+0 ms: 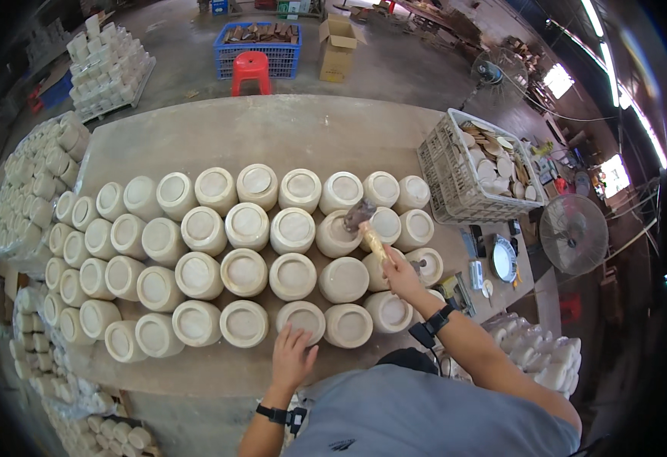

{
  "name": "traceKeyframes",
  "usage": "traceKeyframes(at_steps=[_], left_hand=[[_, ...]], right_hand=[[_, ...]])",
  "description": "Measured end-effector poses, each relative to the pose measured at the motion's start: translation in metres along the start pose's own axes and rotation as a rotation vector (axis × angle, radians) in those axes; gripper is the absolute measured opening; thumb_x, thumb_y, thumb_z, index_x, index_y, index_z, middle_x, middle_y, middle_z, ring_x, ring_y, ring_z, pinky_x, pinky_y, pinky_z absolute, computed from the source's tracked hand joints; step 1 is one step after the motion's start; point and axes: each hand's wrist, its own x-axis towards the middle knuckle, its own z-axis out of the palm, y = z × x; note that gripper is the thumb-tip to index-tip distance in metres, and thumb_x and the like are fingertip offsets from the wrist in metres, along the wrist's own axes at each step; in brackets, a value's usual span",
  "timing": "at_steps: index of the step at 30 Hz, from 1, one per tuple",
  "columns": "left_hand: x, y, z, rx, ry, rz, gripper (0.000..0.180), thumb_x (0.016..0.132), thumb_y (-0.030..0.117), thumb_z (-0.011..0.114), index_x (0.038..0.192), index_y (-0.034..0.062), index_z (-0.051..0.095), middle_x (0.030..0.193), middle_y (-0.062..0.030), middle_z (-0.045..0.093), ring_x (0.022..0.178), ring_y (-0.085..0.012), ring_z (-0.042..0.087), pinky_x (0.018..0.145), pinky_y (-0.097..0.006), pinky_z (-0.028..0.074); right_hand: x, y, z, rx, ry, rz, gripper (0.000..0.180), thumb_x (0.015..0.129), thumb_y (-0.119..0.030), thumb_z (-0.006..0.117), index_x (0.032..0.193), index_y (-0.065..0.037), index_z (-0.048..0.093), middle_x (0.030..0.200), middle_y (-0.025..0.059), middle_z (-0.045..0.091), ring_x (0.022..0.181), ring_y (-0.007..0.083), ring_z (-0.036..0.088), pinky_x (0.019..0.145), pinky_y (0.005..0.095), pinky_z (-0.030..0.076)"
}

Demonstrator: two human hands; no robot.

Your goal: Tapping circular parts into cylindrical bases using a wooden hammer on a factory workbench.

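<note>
Wooden-handled tool (pixel 372 237), its dark head over a second-far-row jar (pixel 333 241), right of centre; right hand (pixel 402 274) closed round the handle; left hand (pixel 294 356) loosely spread, fingers against a near-row jar (pixel 303 313), gripping nothing; pale jars (pixel 246 225) in rows across the table (pixel 272 126); white crate (pixel 451 183) of discs (pixel 493 158) far right

Dark-headed tool (pixel 370 230) over pale pots (pixel 292 230)
</note>
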Motion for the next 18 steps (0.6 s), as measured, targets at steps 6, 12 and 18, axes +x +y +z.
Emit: traceKeyframes(at_steps=[6,12,18], left_hand=[[-0.002,0.004,0.007,0.074,-0.042,0.026,0.041,0.085,0.021,0.08,0.122,0.0098,0.07,0.127,-0.0121,0.067,0.139,-0.0393,0.048,0.113,-0.052,0.041],[-0.002,0.031,0.017,0.072,-0.043,0.03,0.04,0.084,0.02,0.08,0.122,0.0096,0.07,0.126,-0.0127,0.067,0.135,-0.0399,0.051,0.112,-0.052,0.042],[-0.027,0.06,0.026,0.13,-0.028,-0.057,0.039,0.086,0.017,0.079,0.123,0.0097,0.07,0.126,-0.0125,0.069,0.137,-0.0406,0.051,0.111,-0.051,0.043]], right_hand=[[-0.023,-0.016,-0.014,0.139,0.29,-0.376,0.063,0.104,-0.014,0.056,0.163,-0.016,0.034,0.09,0.0067,0.066,0.069,0.0145,0.06,0.065,0.033,0.052],[0.007,0.042,0.012,-0.373,0.535,-1.006,0.069,0.101,-0.012,0.055,0.164,-0.013,0.026,0.099,0.0232,0.073,0.088,0.0457,0.07,0.08,0.054,0.055],[0.013,0.03,-0.002,-0.383,-0.086,-0.303,0.069,0.1,-0.021,0.056,0.163,-0.017,0.029,0.09,0.0304,0.068,0.083,0.0474,0.067,0.077,0.0557,0.053]])
